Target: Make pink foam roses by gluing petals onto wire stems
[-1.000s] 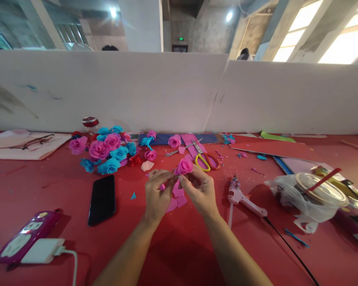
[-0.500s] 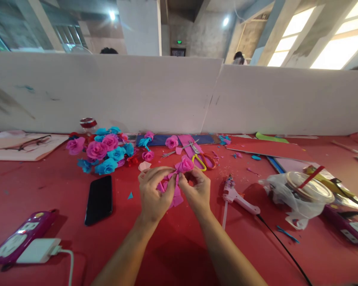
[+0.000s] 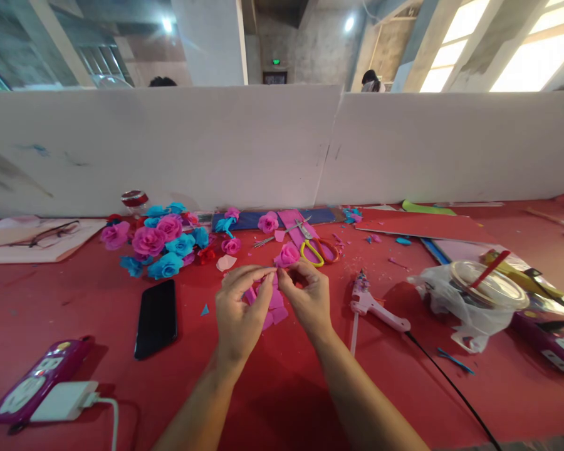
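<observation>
My left hand (image 3: 239, 310) and my right hand (image 3: 306, 299) meet over the red table (image 3: 282, 401), both pinched on a pink paper rose (image 3: 287, 255) that stands above my fingertips. My right hand grips the rose's base; my left thumb and forefinger pinch pink paper just beside it. Loose pink paper petals (image 3: 273, 303) lie on the table under my hands.
A heap of pink and blue paper roses (image 3: 157, 243) lies back left, yellow-handled scissors (image 3: 313, 247) just behind my hands. A black phone (image 3: 156, 318) is to the left, a glue gun (image 3: 376, 308) with cord to the right, a bagged cup (image 3: 479, 295) further right. A power strip (image 3: 31, 387) sits front left.
The rose has sunk slightly and my hands have closed tighter together around its base. The view has shifted a little.
</observation>
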The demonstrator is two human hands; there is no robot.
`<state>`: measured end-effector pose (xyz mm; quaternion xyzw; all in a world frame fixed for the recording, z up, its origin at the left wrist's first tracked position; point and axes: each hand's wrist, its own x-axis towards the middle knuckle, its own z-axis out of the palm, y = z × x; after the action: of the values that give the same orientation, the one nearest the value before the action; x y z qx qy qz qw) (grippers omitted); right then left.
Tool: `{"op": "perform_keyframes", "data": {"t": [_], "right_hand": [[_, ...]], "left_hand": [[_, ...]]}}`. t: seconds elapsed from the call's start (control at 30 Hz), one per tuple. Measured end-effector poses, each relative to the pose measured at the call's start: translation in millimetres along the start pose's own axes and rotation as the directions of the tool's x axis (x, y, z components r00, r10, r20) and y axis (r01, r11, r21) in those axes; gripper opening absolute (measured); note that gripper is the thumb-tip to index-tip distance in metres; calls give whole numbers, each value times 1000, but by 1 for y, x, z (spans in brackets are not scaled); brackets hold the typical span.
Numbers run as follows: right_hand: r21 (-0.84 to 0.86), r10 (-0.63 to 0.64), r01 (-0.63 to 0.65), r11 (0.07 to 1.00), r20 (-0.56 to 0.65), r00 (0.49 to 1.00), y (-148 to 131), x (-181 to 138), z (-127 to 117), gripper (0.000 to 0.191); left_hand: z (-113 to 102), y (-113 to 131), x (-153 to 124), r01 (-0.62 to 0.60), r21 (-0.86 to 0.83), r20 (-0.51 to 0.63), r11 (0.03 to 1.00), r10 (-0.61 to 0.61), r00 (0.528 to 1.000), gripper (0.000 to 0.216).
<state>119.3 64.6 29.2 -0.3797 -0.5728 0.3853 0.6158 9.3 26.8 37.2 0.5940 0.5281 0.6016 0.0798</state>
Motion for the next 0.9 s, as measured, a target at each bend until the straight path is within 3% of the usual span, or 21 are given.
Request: {"op": "perform_keyframes", "data": {"t": [0.17,0.43,0.63,0.73,0.83,0.9], "right_hand": [[66,52,-55,996,36,998,3,-2,-1,11],[197,64,-75,978,61,996,3,-3,3,8],[277,88,-107,955,80,993,9,-5,9,9],[284,108,-127,950,83,991,9,-3,9,10],[282,161,-176,943,74,984,6,-1,7,15],[286,183,-195,938,67,981,5,0,5,17]], "left_hand": [[1,-3,-3,32,-18,1,999,-32,1000,10],[3,-11,-1,-133,83,-11,988,134,991,12],[3,-23,-2,-16,-30,29,999,17,999,11],[3,-27,-3,26,-76,-8,997,-27,1000,12],[5,-29,0,34,-12,-32,999,-34,999,23],[6,-30,4,-3,70,41,998,0,999,19]]}}
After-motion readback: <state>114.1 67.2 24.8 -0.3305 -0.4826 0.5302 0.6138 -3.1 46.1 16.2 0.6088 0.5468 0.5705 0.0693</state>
